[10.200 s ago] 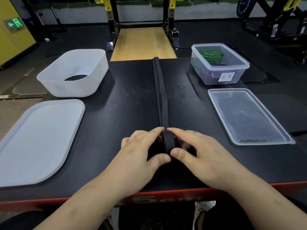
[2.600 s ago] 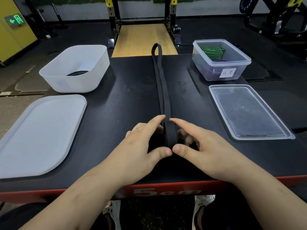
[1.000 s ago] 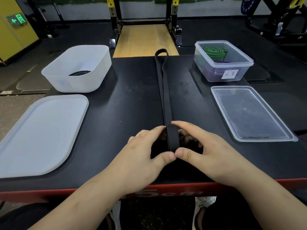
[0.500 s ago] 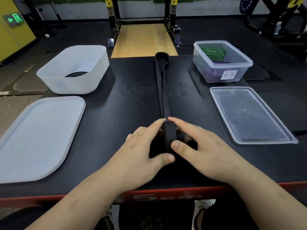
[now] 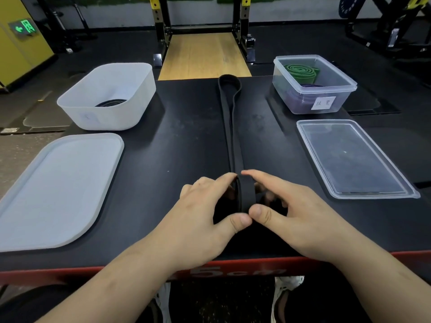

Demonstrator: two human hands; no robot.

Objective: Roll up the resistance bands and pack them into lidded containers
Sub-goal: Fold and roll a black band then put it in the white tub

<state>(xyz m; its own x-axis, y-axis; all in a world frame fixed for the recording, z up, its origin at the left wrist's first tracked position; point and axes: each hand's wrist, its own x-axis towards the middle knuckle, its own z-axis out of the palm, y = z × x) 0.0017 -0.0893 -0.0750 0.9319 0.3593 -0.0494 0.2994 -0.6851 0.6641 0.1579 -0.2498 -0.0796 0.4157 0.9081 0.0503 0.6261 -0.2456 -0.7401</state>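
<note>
Left hand (image 5: 205,210) and right hand (image 5: 286,213) pinch the coiled end of the black band (image 5: 235,145) at the desk's (image 5: 182,141) near edge. Roll away evenly, keeping layers aligned and tight.

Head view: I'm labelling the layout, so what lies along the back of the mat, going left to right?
White tub with a black coil inside → looped far end of the black band → clear box holding a green roll and a purple band.
</note>
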